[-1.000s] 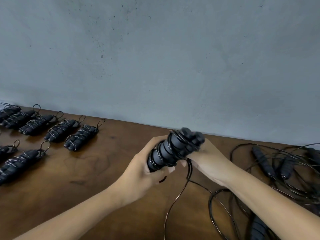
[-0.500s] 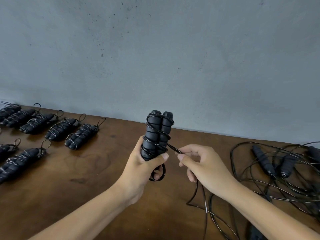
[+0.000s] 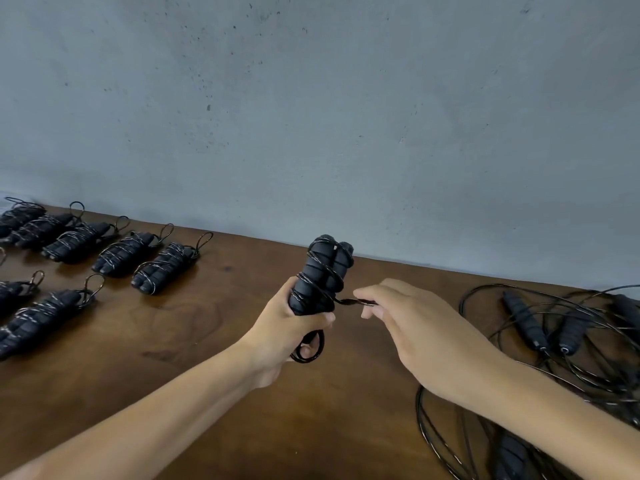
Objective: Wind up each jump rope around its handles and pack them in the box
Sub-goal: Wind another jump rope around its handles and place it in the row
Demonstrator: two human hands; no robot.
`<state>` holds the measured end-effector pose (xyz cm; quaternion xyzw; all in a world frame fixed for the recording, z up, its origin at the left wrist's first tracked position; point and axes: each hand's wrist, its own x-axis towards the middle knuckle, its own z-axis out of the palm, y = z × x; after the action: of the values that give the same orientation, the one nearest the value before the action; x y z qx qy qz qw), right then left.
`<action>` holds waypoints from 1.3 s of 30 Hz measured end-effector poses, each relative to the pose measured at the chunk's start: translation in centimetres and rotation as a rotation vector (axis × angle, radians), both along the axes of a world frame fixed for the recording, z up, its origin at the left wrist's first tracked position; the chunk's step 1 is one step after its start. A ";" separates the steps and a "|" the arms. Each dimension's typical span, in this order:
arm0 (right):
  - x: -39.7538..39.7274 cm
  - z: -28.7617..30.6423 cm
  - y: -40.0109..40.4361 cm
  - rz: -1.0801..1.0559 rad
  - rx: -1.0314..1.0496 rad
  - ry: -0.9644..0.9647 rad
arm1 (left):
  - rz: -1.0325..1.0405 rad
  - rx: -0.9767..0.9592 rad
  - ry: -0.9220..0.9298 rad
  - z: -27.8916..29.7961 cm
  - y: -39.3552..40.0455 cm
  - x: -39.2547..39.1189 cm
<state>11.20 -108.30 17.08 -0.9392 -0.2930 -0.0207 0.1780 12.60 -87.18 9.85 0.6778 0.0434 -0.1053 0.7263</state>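
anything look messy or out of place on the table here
Only the unwound jump ropes at the right: their cords lie in a tangled heap, unlike the wound bundles set in rows at the left. No box is in view.

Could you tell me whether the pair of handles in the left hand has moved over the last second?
Yes. The handles have swung from lying sideways to upright, tops now level with the table's back edge.

Black handles [image 3: 320, 275] (glossy black cord [image 3: 356, 301]), brown table [image 3: 214, 341].

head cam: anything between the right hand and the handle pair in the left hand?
Only a short taut run of rope, from the right hand to the handles held by the left hand.
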 end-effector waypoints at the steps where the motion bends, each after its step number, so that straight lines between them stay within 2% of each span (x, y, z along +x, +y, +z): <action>1: 0.1 0.6 0.0 0.042 -0.062 -0.016 | -0.031 0.032 0.013 0.1 0.0 0.0; 5: 0.9 2.4 0.0 0.177 -0.252 -0.138 | -0.190 0.114 0.066 0.7 0.1 0.0; 10: 3.0 2.6 0.1 0.391 -0.415 -0.402 | -0.419 0.206 0.149 1.9 0.0 -0.1; 15: 5.1 4.0 0.6 0.654 -0.347 -0.603 | -0.657 0.303 0.131 2.6 -0.6 -0.7; 20: 7.0 4.8 1.7 0.763 -0.327 -0.673 | -0.741 0.356 0.086 3.5 -0.7 -0.8; 23: 7.4 4.5 2.2 0.786 -0.291 -0.530 | -0.779 0.386 0.068 3.9 -0.3 -0.6; 27: 7.3 4.3 2.2 0.615 -0.156 -0.028 | -0.830 0.441 0.022 4.5 0.1 -0.8; 30: 7.4 3.9 2.2 0.489 0.093 0.251 | -0.844 0.500 -0.006 5.1 0.0 -1.2; 34: 7.5 2.6 2.4 0.380 0.297 0.444 | -0.765 0.601 -0.113 5.6 -0.2 -2.0; 39: 7.4 1.1 2.6 0.346 0.374 0.609 | -0.597 0.666 -0.215 4.9 -0.1 -2.5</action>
<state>18.62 -105.72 18.16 -0.7904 -0.3719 0.2362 0.4257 10.08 -87.29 14.76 0.8642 -0.1978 -0.2194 0.4073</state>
